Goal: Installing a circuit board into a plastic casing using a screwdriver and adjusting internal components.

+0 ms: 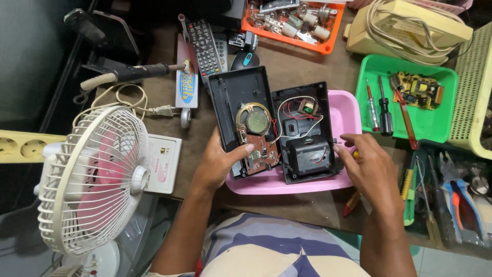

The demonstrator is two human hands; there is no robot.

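A brown tabletop [302, 66] carries everything here, crowded edge to edge. At its left stands a white desk fan [92, 179] with pink blades behind its wire guard. In the middle lies a pink tray [346, 115], and across it rests an opened black device in two halves: the front shell [233, 92], holding a round speaker [254, 120] and a brown circuit board [260, 154], and the back shell [305, 133], holding red and white wires and a black block. Wires join the two halves, which lie side by side, touching. To the right a green tray [410, 125] holds a small yellow circuit board [417, 90] and screwdrivers [382, 107]. An orange tray [323, 38] of metal parts sits at the top, near a black remote control [204, 46]. The left hand [218, 161] grips the lower edge of the front shell, thumb pressed onto the circuit board. The right hand [371, 164] is loosely open, its fingertips touching the right lower side of the back shell, holding nothing.
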